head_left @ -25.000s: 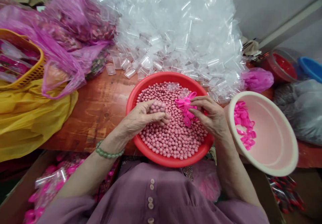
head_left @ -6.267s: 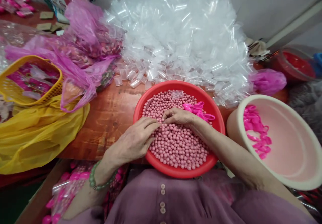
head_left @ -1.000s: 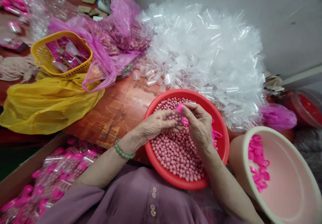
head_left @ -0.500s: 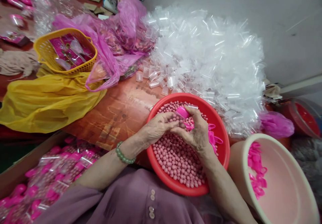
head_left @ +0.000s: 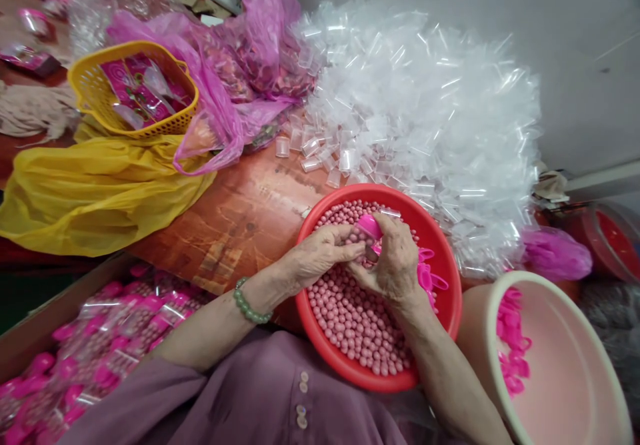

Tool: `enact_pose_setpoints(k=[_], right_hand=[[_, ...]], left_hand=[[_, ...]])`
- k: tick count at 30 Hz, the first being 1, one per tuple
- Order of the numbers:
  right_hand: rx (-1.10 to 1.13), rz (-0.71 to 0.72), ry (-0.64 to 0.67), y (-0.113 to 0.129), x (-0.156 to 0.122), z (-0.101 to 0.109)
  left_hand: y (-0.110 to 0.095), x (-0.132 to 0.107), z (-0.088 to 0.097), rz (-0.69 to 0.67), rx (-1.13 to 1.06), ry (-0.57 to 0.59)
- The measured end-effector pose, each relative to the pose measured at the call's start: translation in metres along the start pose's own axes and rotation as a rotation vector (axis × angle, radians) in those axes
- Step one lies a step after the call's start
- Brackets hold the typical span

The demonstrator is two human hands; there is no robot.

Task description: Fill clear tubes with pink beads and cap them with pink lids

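Above the red basin [head_left: 453, 285] of beads [head_left: 350, 315], the left hand [head_left: 323, 256] had its grip pinched on a small tube [head_left: 359, 237], the right hand [head_left: 396, 268] clenched on its pink cap [head_left: 371, 225].

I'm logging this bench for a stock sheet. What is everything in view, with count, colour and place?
red basin: one, red, before the person.
balls: many, pink, in the red basin.
pink cap: one, pink, pinched between both hands.
loose caps: several, pink, red basin's right side.
pale basin: one, cream rim, pink inside, right, holding pink caps.
clear tubes: large heap, transparent, behind the red basin.
yellow basket: one, yellow, far left.
yellow bag: one, yellow, in front of the basket.
pink bags: several, pink, back left.
box: one, brown, lower left, holding filled packs.
bracelet: one, green, left wrist.
left hand: closed on the pink cap.
right hand: closed on the pink cap.
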State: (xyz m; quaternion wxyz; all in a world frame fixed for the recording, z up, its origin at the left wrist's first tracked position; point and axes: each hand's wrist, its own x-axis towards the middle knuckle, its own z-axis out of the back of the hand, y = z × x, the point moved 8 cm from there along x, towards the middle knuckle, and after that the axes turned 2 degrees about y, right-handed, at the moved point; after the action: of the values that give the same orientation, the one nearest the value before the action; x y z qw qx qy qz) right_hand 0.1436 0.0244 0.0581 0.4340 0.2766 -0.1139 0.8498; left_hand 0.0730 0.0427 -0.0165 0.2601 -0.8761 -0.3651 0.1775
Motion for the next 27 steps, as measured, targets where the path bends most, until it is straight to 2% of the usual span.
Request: enact_pose_setpoints(k=[6,11,16,19,22,25,27], right_hand=[[-0.013,0.0,0.004,0.003,0.002,0.003],[-0.02,-0.003,-0.02,0.005,0.001,0.006],[0.011,0.013,-0.051,0.009,-0.001,0.007],[0.011,0.001,-0.035,0.009,-0.002,0.005],[0.047,-0.04,-0.01,0.004,-0.006,0.003],[0.106,-0.074,0.002,-0.001,-0.012,0.001],[0.126,-0.147,0.024,-0.009,-0.016,-0.002]], left_hand=[[-0.003,0.001,0.003,0.041,0.0,-0.042],[0.001,0.001,-0.005,0.151,-0.02,0.06],[0.002,0.001,0.001,0.159,-0.035,-0.037],[0.002,0.0,0.001,0.156,-0.029,-0.056],[0.002,-0.001,-0.002,0.157,-0.013,-0.022],[0.003,-0.001,-0.007,0.164,-0.009,0.059],[0.004,-0.001,-0.008,0.158,-0.014,0.096]])
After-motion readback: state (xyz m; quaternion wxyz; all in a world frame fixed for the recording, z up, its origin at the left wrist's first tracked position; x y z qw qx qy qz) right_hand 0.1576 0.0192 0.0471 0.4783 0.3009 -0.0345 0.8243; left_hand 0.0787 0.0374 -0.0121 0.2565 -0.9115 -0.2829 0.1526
